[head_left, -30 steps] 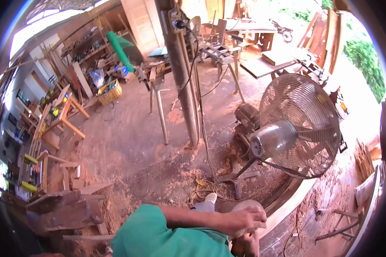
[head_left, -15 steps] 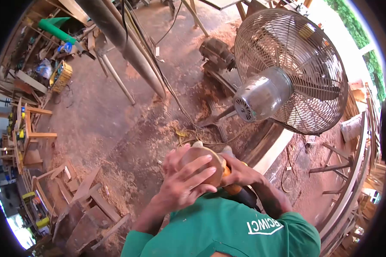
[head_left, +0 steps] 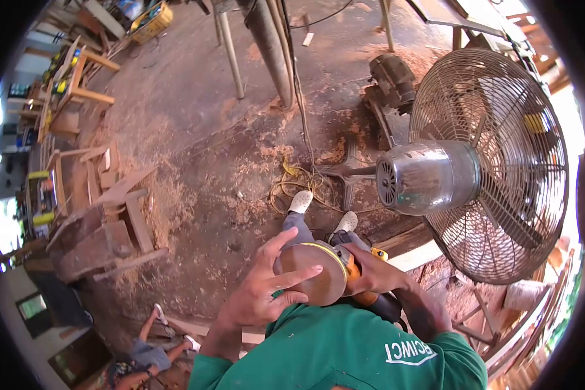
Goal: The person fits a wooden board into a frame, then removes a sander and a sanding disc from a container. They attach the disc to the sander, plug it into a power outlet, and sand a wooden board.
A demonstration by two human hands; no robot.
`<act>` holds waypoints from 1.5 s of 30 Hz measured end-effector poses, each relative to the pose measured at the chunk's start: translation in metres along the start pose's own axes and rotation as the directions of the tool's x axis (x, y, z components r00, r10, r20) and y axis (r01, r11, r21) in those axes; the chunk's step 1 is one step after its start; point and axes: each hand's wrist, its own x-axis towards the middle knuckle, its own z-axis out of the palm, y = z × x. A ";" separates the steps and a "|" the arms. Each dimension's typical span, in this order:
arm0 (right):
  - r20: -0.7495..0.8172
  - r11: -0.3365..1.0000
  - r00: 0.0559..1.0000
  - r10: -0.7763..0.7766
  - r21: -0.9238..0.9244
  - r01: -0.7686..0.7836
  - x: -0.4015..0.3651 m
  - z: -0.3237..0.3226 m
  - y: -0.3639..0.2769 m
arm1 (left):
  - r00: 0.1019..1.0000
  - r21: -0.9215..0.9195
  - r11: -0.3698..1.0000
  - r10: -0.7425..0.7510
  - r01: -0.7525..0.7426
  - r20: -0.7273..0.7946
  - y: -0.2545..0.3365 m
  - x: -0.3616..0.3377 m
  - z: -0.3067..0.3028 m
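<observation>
Floor (head_left: 182, 123) wide, strewn with sawdust and shavings. Large caged fan (head_left: 478, 175) stands toward its right side, grey motor housing facing the wearer. Pole (head_left: 266, 49) rises near the floor's far edge; dusty motor (head_left: 392, 81) between pole and fan. Wood pieces (head_left: 104, 244) heaped toward the left edge; another person (head_left: 151, 357) at the near-left corner, legs extended. Yellow crate (head_left: 151, 23) at the far-left corner. Orange power tool (head_left: 352, 268) held close before the wearer's green shirt (head_left: 331, 344), above the floor, brown round disc (head_left: 296, 259) turned leftward. Right hand (head_left: 380, 270): fingers clamped on the tool body. Left hand (head_left: 260, 289): fingers apart, index and thumb laid over the disc face. Pale shoes (head_left: 301, 201) beyond, beside a loose yellow cord (head_left: 278, 195).
</observation>
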 end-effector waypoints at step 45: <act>-0.096 0.901 0.984 -0.153 0.396 0.178 0.113 0.086 -0.070 | 0.627 -0.813 0.268 -0.529 -0.516 -0.572 -0.074 -0.002 -0.006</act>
